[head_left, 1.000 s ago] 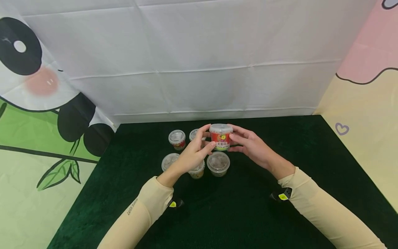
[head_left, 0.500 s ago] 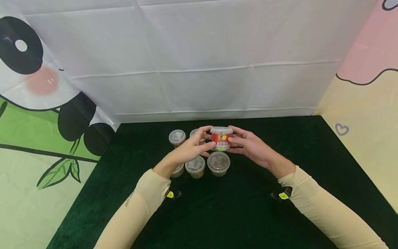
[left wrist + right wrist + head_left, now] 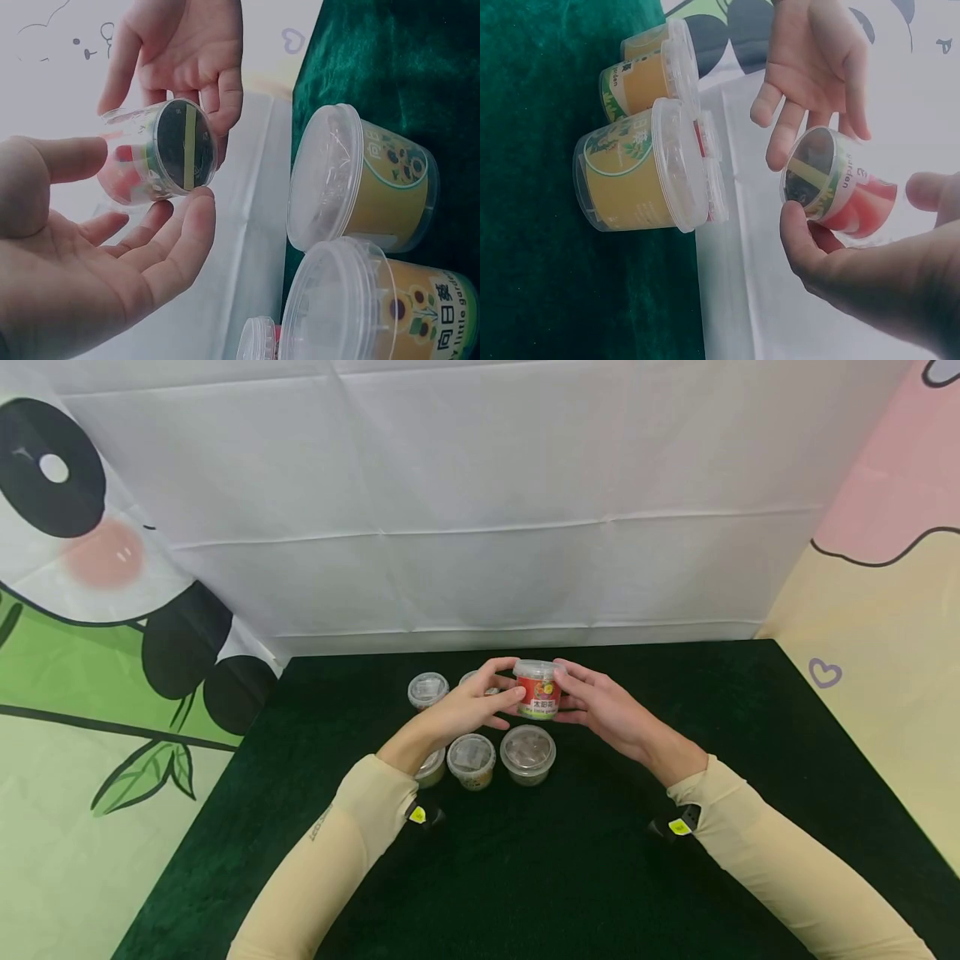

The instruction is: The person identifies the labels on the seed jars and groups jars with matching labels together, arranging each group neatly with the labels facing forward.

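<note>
A small clear plastic tub with a red flower label [image 3: 538, 692] is held upright above the table, between both hands. The left hand [image 3: 477, 703] holds its left side, with the thumb on the label. On the opposite side the right hand [image 3: 607, 714] grips it, thumb near the lid and fingers spread along the wall. Seen from below in the left wrist view, the tub's base [image 3: 186, 146] looks dark with a yellow-green strip across it. Just under the hands stands a wider lidded tub with a yellow label [image 3: 619, 172].
Beside that wide tub stands another yellow-labelled tub [image 3: 472, 762], with one more [image 3: 430, 770] partly behind the left wrist. Two smaller tubs are behind, one [image 3: 428, 690] visible and one mostly hidden by the left hand. A dark green cloth [image 3: 570, 877] covers the table; a white sheet [image 3: 480, 568] hangs behind.
The red-labelled tub has shifted slightly right and turned a little in the hands. The left hand has moved right with it, uncovering the front middle tub.
</note>
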Available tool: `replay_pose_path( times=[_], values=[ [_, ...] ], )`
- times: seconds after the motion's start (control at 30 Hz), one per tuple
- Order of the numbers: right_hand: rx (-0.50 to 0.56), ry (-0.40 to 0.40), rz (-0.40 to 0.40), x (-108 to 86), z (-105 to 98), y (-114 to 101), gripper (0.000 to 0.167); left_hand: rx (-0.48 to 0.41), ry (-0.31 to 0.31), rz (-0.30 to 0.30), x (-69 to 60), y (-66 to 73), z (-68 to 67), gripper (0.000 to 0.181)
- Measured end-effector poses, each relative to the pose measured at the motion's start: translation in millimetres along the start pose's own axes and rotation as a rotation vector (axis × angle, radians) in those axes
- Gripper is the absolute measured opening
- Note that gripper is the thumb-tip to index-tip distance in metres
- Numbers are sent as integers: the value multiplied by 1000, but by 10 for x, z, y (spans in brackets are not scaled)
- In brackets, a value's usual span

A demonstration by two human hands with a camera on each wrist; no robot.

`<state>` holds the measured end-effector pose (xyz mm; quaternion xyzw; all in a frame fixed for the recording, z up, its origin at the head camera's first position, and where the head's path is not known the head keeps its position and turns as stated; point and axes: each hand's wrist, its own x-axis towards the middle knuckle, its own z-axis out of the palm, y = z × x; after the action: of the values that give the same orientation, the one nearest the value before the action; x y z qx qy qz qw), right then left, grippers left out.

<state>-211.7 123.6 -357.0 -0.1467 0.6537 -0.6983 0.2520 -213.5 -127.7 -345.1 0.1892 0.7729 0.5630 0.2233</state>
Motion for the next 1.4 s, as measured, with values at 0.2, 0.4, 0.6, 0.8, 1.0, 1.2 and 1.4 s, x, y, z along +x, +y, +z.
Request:
replay_pose_path(
  times=[0.2,0.4,0.6,0.8,1.0,1.2,1.4],
  values=[
    [-14,19,3,57,-18,8,69,19,11,-36,67,10,-23,60],
    [-31,20,-7,141,-50,4,69,5,27,-93,139,47,-69,60],
    [-22,31,-3,240,-97,-6,62,50,55,-138,239,91,-117,62],
    [-13,48,26,353,-153,48,63,65,70,-188,350,55,-152,63],
    [-12,66,63,458,-179,96,64,59,74,-210,430,0,-179,62],
    [-1,52,79,557,-195,147,63,86,83,-218,518,-67,-219,63],
    [5,64,102,665,-220,218,60,134,74,-220,612,-158,-239,62]
  ],
)
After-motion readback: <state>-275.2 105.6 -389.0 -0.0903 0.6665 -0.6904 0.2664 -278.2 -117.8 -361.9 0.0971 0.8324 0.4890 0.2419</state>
